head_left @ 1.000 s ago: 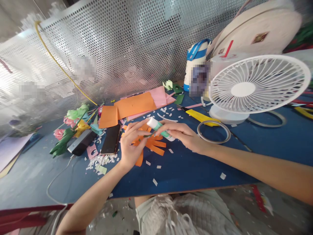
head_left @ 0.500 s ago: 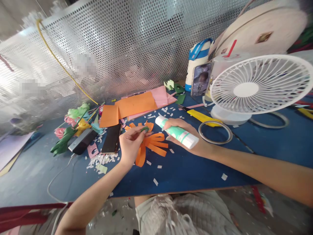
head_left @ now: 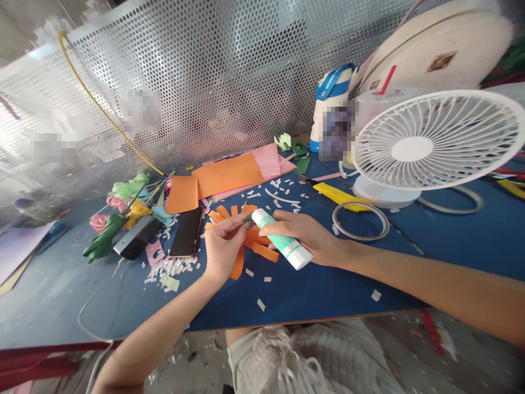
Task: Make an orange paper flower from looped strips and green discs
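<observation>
My right hand (head_left: pixel 301 235) is wrapped round a white and green glue stick (head_left: pixel 283 241), its upper end tilted toward my left hand. Between the fingertips of my left hand (head_left: pixel 225 243) is a small green paper piece (head_left: pixel 248 218), pinched and partly hidden. The glue stick's end is right beside this green piece; whether they touch I cannot tell. Beneath both hands an orange paper flower (head_left: pixel 264 251) with strip petals lies on the blue table (head_left: pixel 311 295). My left hand covers part of the flower.
Left of the flower lie a black phone (head_left: pixel 186 232), white paper scraps (head_left: pixel 176 267) and paper flowers (head_left: pixel 123 208). Orange paper sheets (head_left: pixel 229 174) lie behind. A yellow cutter (head_left: pixel 340 196), a tape roll (head_left: pixel 361 221) and a white fan (head_left: pixel 438 142) stand or lie right.
My right hand has brought the glue stick left, up to the green piece in my left hand. My left hand has barely moved.
</observation>
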`<state>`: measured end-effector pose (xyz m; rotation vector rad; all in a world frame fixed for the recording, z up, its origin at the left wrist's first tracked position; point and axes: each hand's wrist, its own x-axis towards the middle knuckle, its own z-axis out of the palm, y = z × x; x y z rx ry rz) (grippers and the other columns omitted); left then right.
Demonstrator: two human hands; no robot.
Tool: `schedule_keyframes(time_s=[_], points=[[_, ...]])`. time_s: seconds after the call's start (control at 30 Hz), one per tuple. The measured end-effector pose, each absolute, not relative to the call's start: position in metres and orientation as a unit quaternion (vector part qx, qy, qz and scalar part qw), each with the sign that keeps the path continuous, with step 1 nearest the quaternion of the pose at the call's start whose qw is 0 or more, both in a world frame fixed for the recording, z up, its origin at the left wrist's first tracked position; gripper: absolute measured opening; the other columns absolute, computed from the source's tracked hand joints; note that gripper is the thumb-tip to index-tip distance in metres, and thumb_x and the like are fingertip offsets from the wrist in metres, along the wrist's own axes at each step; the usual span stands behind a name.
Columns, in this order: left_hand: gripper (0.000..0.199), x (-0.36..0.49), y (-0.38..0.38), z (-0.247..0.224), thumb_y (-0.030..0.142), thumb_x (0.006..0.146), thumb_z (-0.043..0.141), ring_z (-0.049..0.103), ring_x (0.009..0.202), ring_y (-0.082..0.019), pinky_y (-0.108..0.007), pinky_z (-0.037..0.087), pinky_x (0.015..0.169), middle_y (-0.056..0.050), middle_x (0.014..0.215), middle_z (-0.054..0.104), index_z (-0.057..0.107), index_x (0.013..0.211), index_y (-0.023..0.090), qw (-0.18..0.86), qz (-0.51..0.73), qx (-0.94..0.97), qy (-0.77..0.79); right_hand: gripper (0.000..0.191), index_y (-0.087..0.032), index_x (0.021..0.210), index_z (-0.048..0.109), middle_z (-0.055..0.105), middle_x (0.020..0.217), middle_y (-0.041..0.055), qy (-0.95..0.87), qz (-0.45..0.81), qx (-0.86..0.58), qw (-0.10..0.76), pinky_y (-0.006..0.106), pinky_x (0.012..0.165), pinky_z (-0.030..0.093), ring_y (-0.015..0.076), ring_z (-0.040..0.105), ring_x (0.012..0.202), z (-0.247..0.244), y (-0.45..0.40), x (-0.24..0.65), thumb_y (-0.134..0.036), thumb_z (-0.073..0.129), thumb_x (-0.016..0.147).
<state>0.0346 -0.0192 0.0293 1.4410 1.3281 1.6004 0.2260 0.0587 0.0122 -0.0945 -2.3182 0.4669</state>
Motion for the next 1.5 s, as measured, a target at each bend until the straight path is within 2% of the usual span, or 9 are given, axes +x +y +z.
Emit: schedule_keyframes(time_s=[0.23,0.4,0.67,1.1,1.27,1.5], points=[[0.021,0.035,-0.019,0.028,0.024,0.082,0.071,0.074,0.098,-0.026,-0.04,0.059,0.094,-0.008,0.103,0.079,0.079,0.1,0.017,0.355,0.591,0.524,0.5,0.029,-0.025,0.122,0.049,0.049,0.088,0.0021,-0.922,0.118,-0.046,0.365,0.023,0.058,0.039,0.0134,0.049,0.07,0.01,0.059,0.226,-0.015,0.046,0.095],[0.026,0.032,-0.019,0.026,0.034,0.088,0.065,0.073,0.1,-0.027,-0.041,0.058,0.095,-0.009,0.104,0.078,0.078,0.103,0.016,0.331,0.568,0.553,0.512,0.027,-0.025,0.122,0.048,0.05,0.087,0.0028,-0.927,0.055,-0.045,0.368,0.025,0.059,0.039,0.0161,0.048,0.071,0.01,0.063,0.226,-0.019,0.047,0.096],[0.028,0.034,-0.021,0.024,0.039,0.088,0.065,0.075,0.093,-0.028,-0.041,0.06,0.09,-0.01,0.101,0.079,0.079,0.098,0.017,0.324,0.571,0.562,0.503,0.03,-0.026,0.117,0.047,0.045,0.082,0.0011,-0.933,-0.089,-0.041,0.346,0.029,0.061,0.036,0.0179,0.041,0.068,0.004,0.066,0.227,-0.012,0.048,0.092],[0.026,0.031,-0.018,0.025,0.035,0.09,0.061,0.074,0.089,-0.028,-0.04,0.06,0.084,-0.009,0.094,0.079,0.079,0.092,0.017,0.269,0.55,0.597,0.518,0.03,-0.026,0.119,0.048,0.047,0.083,0.0019,-0.931,-0.103,-0.059,0.344,0.029,0.063,0.035,0.0184,0.041,0.068,0.004,0.065,0.226,-0.012,0.045,0.093],[0.027,0.032,-0.018,0.027,0.039,0.088,0.064,0.075,0.087,-0.027,-0.039,0.061,0.084,-0.009,0.091,0.079,0.079,0.089,0.016,0.292,0.557,0.586,0.511,0.023,-0.023,0.116,0.053,0.05,0.085,0.003,-0.938,-0.053,-0.069,0.337,0.029,0.063,0.038,0.0188,0.047,0.071,0.006,0.063,0.225,-0.017,0.048,0.095],[0.029,0.031,-0.016,0.024,0.041,0.089,0.064,0.076,0.089,-0.028,-0.04,0.062,0.086,-0.008,0.094,0.079,0.078,0.092,0.016,0.32,0.571,0.57,0.497,0.017,-0.023,0.115,0.052,0.052,0.083,0.0014,-0.924,0.015,-0.059,0.378,0.027,0.06,0.041,0.0162,0.05,0.07,0.009,0.061,0.225,-0.027,0.049,0.099]])
